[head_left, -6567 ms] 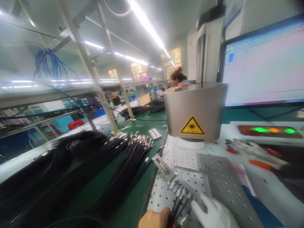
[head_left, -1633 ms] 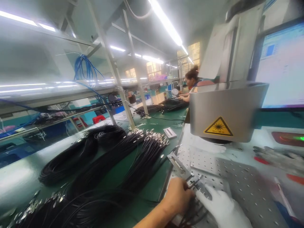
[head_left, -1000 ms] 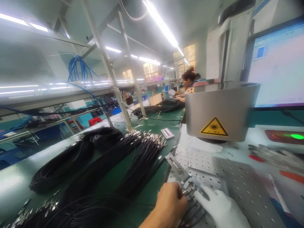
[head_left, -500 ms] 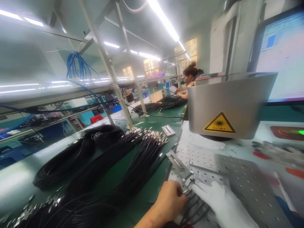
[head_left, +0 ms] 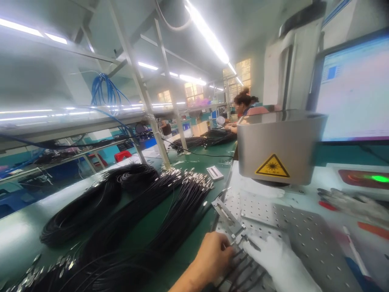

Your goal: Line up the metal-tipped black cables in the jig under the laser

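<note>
Cable bundles (head_left: 127, 215) lie across the workbench (head_left: 147, 230) from lower left to centre, a slotted block (head_left: 214, 172) just beyond their right ends. At lower centre, a metal fixture (head_left: 226, 215) lies along the left edge of a perforated plate (head_left: 306, 243), the left hand (head_left: 214, 255) and right hand (head_left: 275, 259) flanking its near end. Right of centre, a laser head (head_left: 279, 148) stands over the plate's far end, a monitor (head_left: 355, 93) behind it at upper right. Gloves (head_left: 349, 202) and a pen (head_left: 356, 251) lie right of the plate.

Just past 3 o'clock from centre, a yellow warning triangle (head_left: 272, 166) with a black sunburst stands on the silver machine head (head_left: 282, 140). Its small characters, and the monitor (head_left: 354, 93) towards half past two, are too blurred to read.
</note>
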`<state>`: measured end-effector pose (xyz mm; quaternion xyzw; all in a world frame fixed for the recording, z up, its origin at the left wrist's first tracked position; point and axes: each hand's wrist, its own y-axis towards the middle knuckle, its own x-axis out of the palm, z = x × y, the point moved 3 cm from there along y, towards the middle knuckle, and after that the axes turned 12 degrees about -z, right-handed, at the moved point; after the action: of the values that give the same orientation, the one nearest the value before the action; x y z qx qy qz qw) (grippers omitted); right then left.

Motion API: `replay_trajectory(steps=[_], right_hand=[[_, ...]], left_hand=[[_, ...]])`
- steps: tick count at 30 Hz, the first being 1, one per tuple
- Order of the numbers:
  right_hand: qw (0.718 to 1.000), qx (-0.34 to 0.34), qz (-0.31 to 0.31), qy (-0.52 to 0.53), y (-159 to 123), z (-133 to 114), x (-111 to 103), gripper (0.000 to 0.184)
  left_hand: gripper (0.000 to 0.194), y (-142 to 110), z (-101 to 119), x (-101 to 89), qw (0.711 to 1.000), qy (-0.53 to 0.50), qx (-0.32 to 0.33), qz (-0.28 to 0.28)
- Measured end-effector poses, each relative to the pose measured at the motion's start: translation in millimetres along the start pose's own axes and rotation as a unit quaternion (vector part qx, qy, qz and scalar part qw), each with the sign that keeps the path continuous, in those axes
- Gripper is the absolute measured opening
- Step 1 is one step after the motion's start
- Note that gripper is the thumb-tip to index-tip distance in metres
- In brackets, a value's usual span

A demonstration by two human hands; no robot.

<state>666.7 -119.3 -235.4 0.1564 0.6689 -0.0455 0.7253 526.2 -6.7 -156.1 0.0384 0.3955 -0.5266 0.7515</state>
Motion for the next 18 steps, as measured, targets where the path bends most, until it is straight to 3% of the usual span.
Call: replay_trajectory(steps=[2, 6, 11, 18], right_hand=[[0.995, 0.078, -0.003, 0.063, 4.1, 3.2, 9.7, 0.029], [0.973, 0.175, -0.034, 0.149, 10.1, 6.6, 25.3, 0.03], [0.966, 0.159, -0.085, 0.184, 15.0, 11.9, 28.2, 0.032], [0.959, 0.165, -0.111, 0.201, 12.6, 11.2, 26.6, 0.038]], left_hand=[[0.007, -5.2, -0.6, -7.2, 1.0, -0.002, 0.01, 0.015], [0.017, -12.7, -9.6, -13.2, 0.999, 0.006, 0.008, 0.038], [0.015, -3.2, -1.3, -3.2, 0.996, 0.023, 0.002, 0.084], [0.026, 9.2, 23.7, 19.0, 0.971, 0.233, -0.034, 0.039]])
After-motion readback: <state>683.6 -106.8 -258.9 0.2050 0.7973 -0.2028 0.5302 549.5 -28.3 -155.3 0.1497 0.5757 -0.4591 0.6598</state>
